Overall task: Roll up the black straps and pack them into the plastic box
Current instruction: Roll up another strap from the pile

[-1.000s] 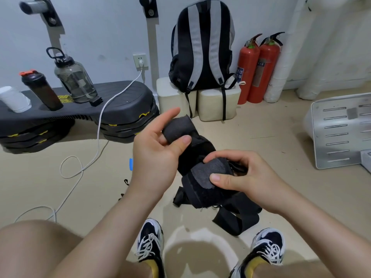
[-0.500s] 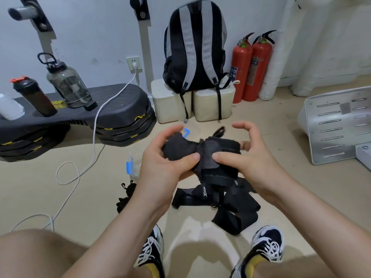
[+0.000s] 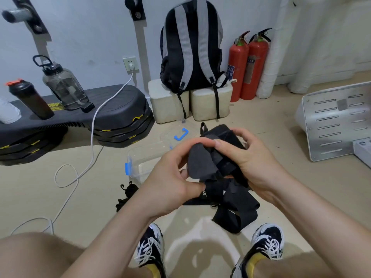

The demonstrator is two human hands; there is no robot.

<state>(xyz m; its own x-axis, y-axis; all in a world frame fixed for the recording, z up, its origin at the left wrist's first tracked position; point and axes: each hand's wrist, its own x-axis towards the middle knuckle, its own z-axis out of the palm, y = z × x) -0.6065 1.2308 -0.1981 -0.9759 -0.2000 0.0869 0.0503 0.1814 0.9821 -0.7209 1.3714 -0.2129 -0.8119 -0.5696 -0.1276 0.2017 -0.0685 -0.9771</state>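
both the left hand and right hand pinch the black strap mid-air, likely keeping its roll tight; the plastic box waits at ten o'clock

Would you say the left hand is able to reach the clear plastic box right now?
Probably yes: the clear plastic box sits just beyond the left hand, nothing between, though that hand grips the black strap.

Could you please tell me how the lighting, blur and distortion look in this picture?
Head view: soft, even light, faint shadow on the floor between the shoes; wide-angle bending tilts the wall posts; left hand and right hand slightly blurred at the fingertips; black strap folds hard to read.
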